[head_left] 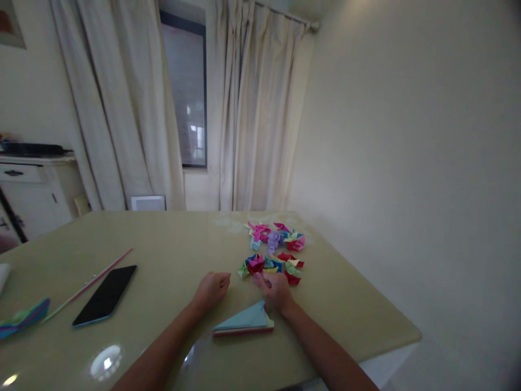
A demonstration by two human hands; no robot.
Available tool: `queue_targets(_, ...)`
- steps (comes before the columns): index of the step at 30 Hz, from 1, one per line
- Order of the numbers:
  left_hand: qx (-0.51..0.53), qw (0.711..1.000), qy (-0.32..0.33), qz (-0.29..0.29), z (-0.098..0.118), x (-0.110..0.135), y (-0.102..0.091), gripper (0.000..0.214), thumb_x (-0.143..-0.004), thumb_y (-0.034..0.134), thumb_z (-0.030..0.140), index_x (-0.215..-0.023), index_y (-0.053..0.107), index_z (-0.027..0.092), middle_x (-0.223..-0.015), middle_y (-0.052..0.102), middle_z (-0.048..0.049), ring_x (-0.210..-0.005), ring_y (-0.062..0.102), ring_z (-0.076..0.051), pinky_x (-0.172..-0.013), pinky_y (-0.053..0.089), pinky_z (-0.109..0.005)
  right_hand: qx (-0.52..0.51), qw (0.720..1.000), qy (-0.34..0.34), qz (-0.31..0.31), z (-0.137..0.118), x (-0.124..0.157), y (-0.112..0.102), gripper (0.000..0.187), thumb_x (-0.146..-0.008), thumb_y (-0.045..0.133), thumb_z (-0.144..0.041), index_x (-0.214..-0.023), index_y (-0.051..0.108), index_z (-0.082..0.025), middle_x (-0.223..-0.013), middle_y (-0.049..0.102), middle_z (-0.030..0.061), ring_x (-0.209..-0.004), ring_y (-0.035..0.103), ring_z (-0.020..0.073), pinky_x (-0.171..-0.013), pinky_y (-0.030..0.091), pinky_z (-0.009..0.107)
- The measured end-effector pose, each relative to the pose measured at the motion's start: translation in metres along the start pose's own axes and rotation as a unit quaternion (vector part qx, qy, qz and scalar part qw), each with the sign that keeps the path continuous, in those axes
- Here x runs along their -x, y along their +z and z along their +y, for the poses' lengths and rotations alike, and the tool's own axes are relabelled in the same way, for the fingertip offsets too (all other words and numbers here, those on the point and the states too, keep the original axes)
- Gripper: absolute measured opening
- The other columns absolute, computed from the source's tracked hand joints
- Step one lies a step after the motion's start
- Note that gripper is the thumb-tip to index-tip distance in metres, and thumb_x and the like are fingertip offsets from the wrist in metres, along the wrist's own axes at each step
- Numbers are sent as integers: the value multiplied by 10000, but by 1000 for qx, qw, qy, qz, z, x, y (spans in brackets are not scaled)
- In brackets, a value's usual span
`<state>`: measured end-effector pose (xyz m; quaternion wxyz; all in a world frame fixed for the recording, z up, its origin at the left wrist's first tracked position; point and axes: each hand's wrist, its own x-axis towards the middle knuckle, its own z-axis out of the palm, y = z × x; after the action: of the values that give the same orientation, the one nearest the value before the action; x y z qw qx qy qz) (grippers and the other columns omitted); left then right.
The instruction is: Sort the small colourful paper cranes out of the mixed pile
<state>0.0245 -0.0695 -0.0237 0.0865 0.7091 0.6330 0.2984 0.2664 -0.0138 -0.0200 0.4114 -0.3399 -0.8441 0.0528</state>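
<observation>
My left hand (212, 289) rests on the table as a closed fist, with nothing showing in it. My right hand (275, 290) is closed too, its thumb against the near edge of a pile of folded paper pieces. A crimson folded paper piece (256, 264) lies right beside that thumb; whether the fingers pinch anything is hidden. Behind this near group sits a second group, with a purple folded paper piece (275, 240) among pink, red and pale green ones. Between my forearms lies a stack of folded paper (244, 319), light blue on top.
To the left, a black-screened phone (106, 296) lies beside a thin pink and green stick (97, 278). Colourful folded paper (25, 319) is at the far left. The glossy table (171, 239) ends on the right near a pale wall (407, 163). Curtains (260, 108) hang behind.
</observation>
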Motion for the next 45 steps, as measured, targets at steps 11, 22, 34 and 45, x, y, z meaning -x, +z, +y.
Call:
queue_targets(11,-83,993,66,-61,4,6,2,480,-1032,340,298,-598,521,200,-545,446,-2,-519,324,-132,-597,218,-308,22,997,-65,-17,2,5,3,589,-1088,412,-411,-547,486,-191,-490,482,-18,-461,385,94,-543,205,294)
queue_targets(22,-116,993,3,-39,9,9,-3,338,-1035,378,308,-897,675,222,-622,619,-14,-577,548,-156,-595,280,-268,-90,992,65,-59,-8,-1,-10,498,-1027,474,-561,-1111,731,-143,-515,452,-66,-461,430,121,-524,260,254)
queue_targets(34,-149,985,-46,-67,16,9,-10,527,-1075,337,317,-1590,419,244,-746,749,-63,-706,715,-215,-667,408,-258,-110,982,114,-105,-8,-2,-9,816,-1004,446,-649,-1565,445,-57,-538,501,-59,-498,486,174,-534,285,272)
queue_targets(45,-106,991,-1,-80,14,10,-10,325,-1013,443,236,-1199,709,256,-904,795,-83,-817,744,-220,-735,450,-275,-92,992,54,-70,-1,0,-8,711,-1079,280,-605,-574,565,-194,-527,526,11,-512,488,128,-554,284,279)
